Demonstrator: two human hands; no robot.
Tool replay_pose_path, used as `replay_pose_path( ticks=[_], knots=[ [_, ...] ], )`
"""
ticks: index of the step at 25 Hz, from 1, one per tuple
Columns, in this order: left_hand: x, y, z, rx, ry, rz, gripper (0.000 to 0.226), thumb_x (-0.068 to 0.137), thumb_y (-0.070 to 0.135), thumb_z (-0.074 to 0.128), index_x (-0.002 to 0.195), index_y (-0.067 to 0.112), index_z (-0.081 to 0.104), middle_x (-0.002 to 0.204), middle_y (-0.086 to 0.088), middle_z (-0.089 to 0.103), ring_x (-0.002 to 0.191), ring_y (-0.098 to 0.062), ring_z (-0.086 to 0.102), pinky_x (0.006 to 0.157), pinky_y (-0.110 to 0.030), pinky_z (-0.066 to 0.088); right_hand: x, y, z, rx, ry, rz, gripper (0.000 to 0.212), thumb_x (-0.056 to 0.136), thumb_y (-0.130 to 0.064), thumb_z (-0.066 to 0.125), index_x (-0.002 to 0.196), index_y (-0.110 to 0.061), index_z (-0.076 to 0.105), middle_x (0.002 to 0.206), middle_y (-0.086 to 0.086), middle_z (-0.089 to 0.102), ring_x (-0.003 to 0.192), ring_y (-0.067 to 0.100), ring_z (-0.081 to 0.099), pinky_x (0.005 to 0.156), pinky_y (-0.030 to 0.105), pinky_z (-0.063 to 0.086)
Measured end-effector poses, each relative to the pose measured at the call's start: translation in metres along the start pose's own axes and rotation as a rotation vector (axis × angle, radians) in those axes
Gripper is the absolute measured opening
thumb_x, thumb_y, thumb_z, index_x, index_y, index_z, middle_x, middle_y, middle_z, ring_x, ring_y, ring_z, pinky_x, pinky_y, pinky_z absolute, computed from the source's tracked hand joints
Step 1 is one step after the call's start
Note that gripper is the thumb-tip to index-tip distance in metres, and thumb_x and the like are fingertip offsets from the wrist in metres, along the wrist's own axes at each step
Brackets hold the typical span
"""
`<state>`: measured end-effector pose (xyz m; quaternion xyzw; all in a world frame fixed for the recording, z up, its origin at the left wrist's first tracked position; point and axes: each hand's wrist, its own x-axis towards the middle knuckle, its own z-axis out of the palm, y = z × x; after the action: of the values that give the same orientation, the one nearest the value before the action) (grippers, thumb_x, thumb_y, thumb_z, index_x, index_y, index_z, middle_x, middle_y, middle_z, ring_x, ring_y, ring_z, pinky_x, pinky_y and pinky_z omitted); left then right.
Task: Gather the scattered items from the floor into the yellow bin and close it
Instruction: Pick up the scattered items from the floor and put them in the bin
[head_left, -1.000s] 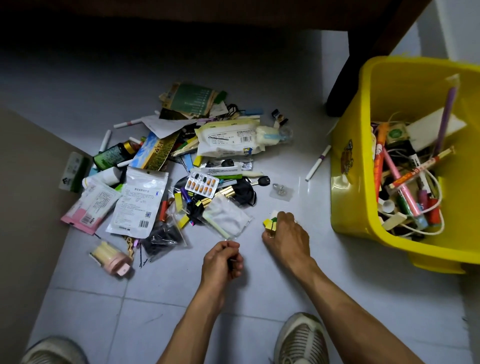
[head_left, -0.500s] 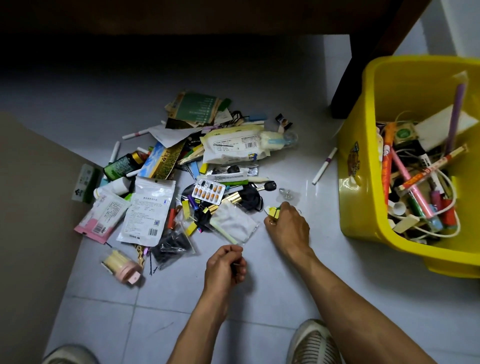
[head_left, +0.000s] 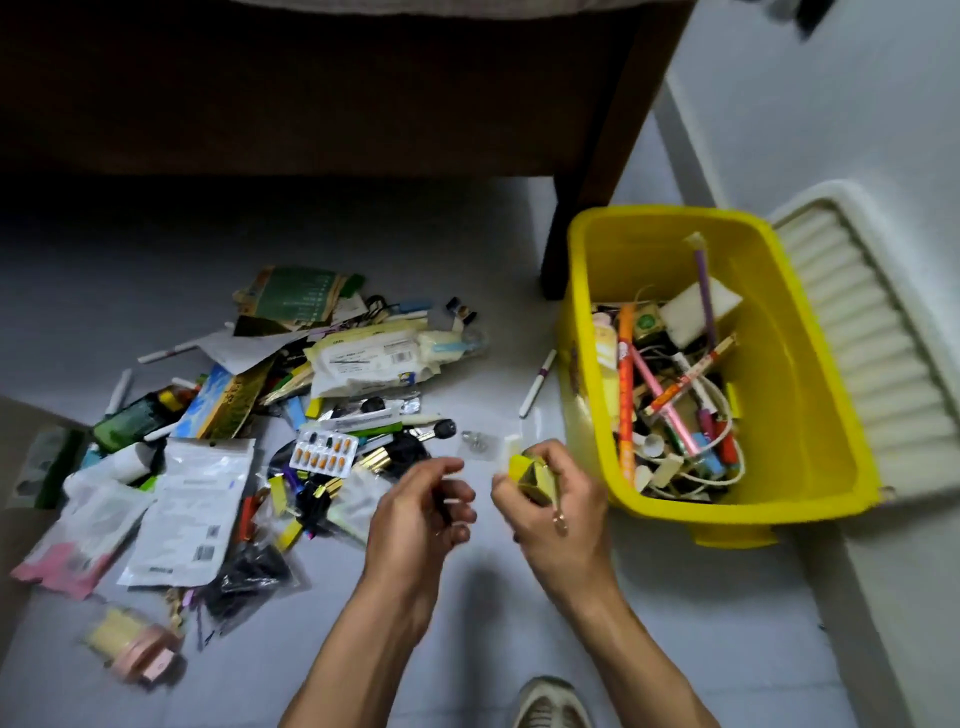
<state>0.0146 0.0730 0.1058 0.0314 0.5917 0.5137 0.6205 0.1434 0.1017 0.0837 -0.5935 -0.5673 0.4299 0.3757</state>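
Note:
The yellow bin (head_left: 810, 426) stands open on the floor at the right, partly filled with pens, tubes and cords. Its cream lid (head_left: 862, 332) leans behind it against the wall. A pile of scattered items (head_left: 249, 426) covers the floor at the left: packets, a blister pack (head_left: 323, 453), bottles, pens. My right hand (head_left: 550, 499) is raised off the floor just left of the bin and grips a few small yellow and white pieces (head_left: 524, 470). My left hand (head_left: 421, 509) hovers beside it with fingers curled round a small dark thing.
A dark wooden furniture leg (head_left: 597, 171) stands right behind the bin. A white pen (head_left: 537, 383) lies on the tiles between pile and bin. A brown cardboard sheet (head_left: 21, 519) lies at the far left. My shoe (head_left: 550, 704) is at the bottom edge.
My right hand has lifted the small yellow and white pieces off the floor and risen toward the bin. My left hand has lifted too. The camera view shifted, showing the lid.

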Motion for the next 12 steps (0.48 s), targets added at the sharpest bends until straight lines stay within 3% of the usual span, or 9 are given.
replay_pose_path(
  ticks=[2, 4, 6, 8, 10, 12],
  knots=[
    [-0.006, 0.018, 0.072, 0.045, -0.16, 0.053, 0.015, 0.093, 0.013, 0.052, 0.095, 0.006, 0.064, 0.065, -0.007, 0.057, 0.05, -0.015, 0.052, 0.046, -0.024, 0.036, 0.017, -0.025, -0.057, -0.022, 0.228, -0.034, 0.021, 0.074, -0.034, 0.066, 0.072, -0.019, 0.052, 0.056, -0.002, 0.052, 0.048, 0.01, 0.044, 0.044, 0.031, 0.043],
    [-0.018, 0.028, 0.136, 0.114, -0.306, 0.052, 0.017, 0.096, 0.017, 0.052, 0.096, 0.006, 0.064, 0.074, -0.009, 0.06, 0.06, -0.017, 0.058, 0.051, -0.025, 0.043, 0.038, -0.04, -0.109, -0.101, 0.352, 0.002, 0.02, 0.078, -0.037, 0.069, 0.082, -0.02, 0.06, 0.07, -0.006, 0.064, 0.064, 0.013, 0.058, 0.058, 0.035, 0.051],
    [-0.026, 0.029, 0.171, 0.149, -0.389, -0.021, 0.024, 0.099, 0.033, 0.05, 0.104, 0.013, 0.063, 0.098, -0.007, 0.065, 0.089, -0.018, 0.063, 0.075, -0.032, 0.052, 0.058, -0.047, -0.141, -0.193, 0.345, 0.125, 0.044, 0.08, -0.044, 0.074, 0.113, -0.018, 0.06, 0.105, 0.002, 0.069, 0.095, 0.021, 0.064, 0.078, 0.037, 0.053],
    [-0.031, 0.024, 0.177, 0.169, -0.39, -0.058, 0.039, 0.098, 0.048, 0.047, 0.122, 0.019, 0.058, 0.122, -0.001, 0.059, 0.109, -0.015, 0.057, 0.097, -0.04, 0.047, 0.071, -0.047, -0.16, -0.174, 0.266, 0.231, 0.077, 0.077, -0.048, 0.077, 0.139, -0.018, 0.043, 0.134, 0.005, 0.056, 0.121, 0.024, 0.054, 0.095, 0.04, 0.049],
    [-0.039, 0.019, 0.164, 0.161, -0.326, -0.055, 0.052, 0.097, 0.053, 0.046, 0.135, 0.019, 0.052, 0.136, 0.0, 0.054, 0.118, -0.016, 0.054, 0.101, -0.041, 0.044, 0.073, -0.053, -0.171, -0.111, 0.19, 0.225, 0.088, 0.078, -0.046, 0.077, 0.148, -0.022, 0.028, 0.147, 0.004, 0.045, 0.132, 0.025, 0.046, 0.104, 0.048, 0.045],
    [-0.051, 0.018, 0.143, 0.148, -0.245, -0.023, 0.056, 0.097, 0.052, 0.045, 0.14, 0.016, 0.048, 0.141, -0.003, 0.052, 0.126, -0.02, 0.051, 0.101, -0.042, 0.044, 0.069, -0.058, -0.176, -0.15, 0.146, 0.174, 0.086, 0.083, -0.044, 0.072, 0.151, -0.027, 0.023, 0.151, 0.002, 0.041, 0.135, 0.025, 0.042, 0.107, 0.049, 0.041]
  ],
)
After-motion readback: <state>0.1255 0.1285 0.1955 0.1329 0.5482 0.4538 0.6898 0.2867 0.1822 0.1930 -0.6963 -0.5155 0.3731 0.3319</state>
